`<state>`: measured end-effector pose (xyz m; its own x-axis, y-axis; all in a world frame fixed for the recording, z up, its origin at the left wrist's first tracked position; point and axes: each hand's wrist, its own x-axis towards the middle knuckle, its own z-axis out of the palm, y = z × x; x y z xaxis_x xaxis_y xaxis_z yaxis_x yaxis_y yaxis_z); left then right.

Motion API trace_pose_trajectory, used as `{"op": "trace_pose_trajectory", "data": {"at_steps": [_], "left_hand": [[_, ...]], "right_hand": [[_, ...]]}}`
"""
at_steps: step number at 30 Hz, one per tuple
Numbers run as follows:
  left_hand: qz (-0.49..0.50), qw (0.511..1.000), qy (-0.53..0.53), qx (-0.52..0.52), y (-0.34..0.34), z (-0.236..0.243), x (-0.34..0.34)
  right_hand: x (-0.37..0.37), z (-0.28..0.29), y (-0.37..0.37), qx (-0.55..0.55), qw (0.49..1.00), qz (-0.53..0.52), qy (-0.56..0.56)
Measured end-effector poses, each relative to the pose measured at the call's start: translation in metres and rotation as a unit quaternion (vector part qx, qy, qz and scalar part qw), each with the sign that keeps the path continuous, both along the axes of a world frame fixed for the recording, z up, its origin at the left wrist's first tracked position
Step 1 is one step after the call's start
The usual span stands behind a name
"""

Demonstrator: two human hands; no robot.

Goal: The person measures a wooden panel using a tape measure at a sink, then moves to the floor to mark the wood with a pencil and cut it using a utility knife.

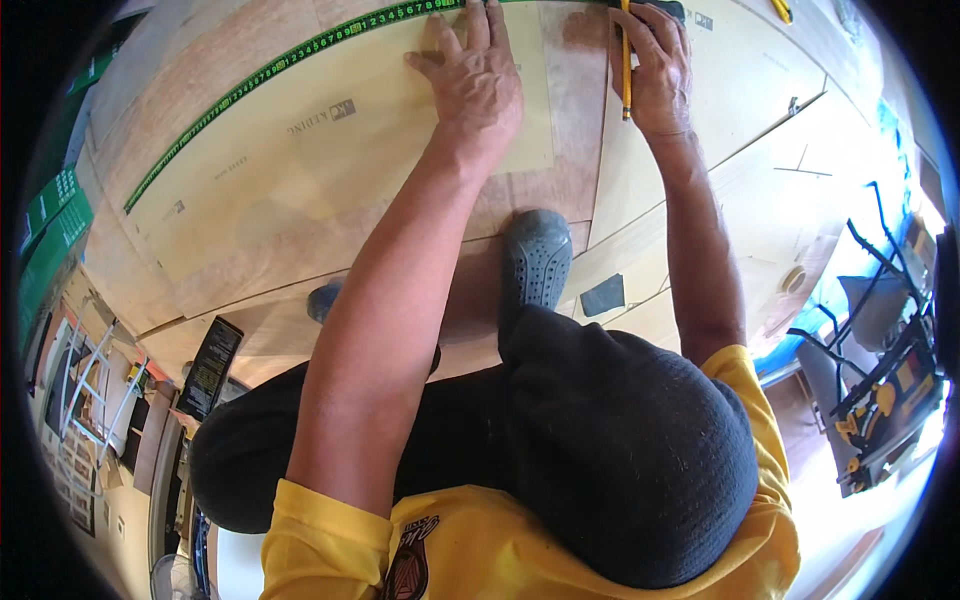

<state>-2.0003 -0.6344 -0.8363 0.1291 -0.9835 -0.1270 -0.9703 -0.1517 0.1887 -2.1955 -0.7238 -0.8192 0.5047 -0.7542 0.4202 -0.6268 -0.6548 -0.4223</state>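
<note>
A long green tape measure (283,65) is stretched along the far edge of a pale printed sheet (300,170) that lies on wooden boards. My left hand (480,85) rests on the sheet with fingers spread, their tips at the tape's blade near the top edge of the view. My right hand (662,75) is to its right, fingers closed around a yellow pencil (627,80) that points away from me. A dark object, perhaps the tape's case, shows partly behind the right fingers. The pencil's far end is hard to make out.
My grey shoe (537,255) stands on the boards, with a dark flat scrap (603,295) to its right. Farther right are a tape roll (793,279) and a black-and-yellow tool stand (885,405). Left are green packages (55,215), a black box (212,365) and a ladder (95,385).
</note>
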Motion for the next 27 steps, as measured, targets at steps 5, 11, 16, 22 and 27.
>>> {"op": "trace_pose_trajectory", "data": {"at_steps": [5,11,16,22,27], "left_hand": [[0.007,1.0,0.002,-0.007,0.002,-0.008,0.0],[0.005,0.999,0.028,0.023,0.003,-0.007,0.001],[0.009,0.996,0.062,0.056,-0.002,0.002,0.002],[0.009,0.997,0.048,0.058,-0.002,0.002,0.002],[0.005,0.998,0.045,0.052,-0.001,0.002,0.002]], "right_hand": [[0.02,0.004,0.012,-0.015,0.996,-0.083,-0.021],[0.026,0.005,0.012,0.019,0.998,0.014,-0.06],[0.038,0.001,0.015,0.117,0.987,-0.057,-0.095],[0.045,0.005,0.017,0.113,0.99,-0.034,-0.083],[0.048,0.007,0.016,0.125,0.991,-0.034,-0.046]]}}
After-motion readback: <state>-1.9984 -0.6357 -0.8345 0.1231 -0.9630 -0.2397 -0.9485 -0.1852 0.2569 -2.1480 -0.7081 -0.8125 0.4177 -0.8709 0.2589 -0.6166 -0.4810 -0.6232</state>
